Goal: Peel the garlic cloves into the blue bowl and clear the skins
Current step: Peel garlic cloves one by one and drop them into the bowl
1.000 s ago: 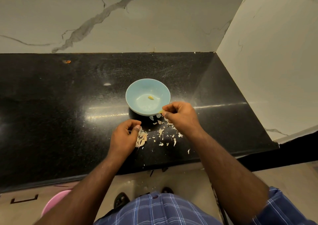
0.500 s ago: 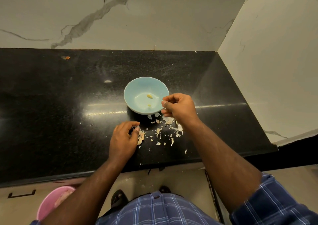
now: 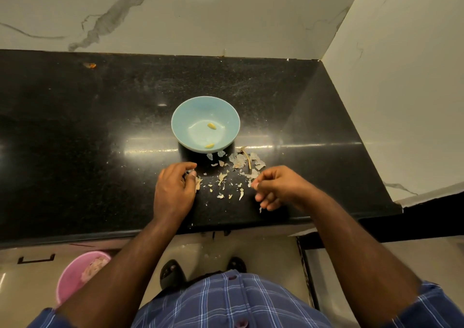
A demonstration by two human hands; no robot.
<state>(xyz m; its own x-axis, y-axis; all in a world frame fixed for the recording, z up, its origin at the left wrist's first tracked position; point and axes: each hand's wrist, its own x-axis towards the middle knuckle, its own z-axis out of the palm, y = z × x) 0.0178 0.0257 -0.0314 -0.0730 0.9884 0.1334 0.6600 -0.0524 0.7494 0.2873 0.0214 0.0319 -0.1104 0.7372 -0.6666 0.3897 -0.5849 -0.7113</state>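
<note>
Blue bowl (image 3: 205, 124), round and pale, upright at mid-counter; two peeled garlic cloves (image 3: 211, 126), small and yellowish, inside: one near the centre, one against the near wall. Garlic skins (image 3: 236, 174), papery, off-white to tan flakes with one thin dry stem, scattered on the black counter (image 3: 75, 139) just in front of the bowl, between the two hands. Left hand (image 3: 174, 192) resting on the counter at the left edge of the scatter, fingers curled, thumb and fingertips gathered over something small; contents not discernible. Right hand (image 3: 278, 188) at the right edge of the scatter, fingers loosely curled; whether anything is pinched cannot be told. Pink bin (image 3: 75, 277) on the floor below, lower left.
</note>
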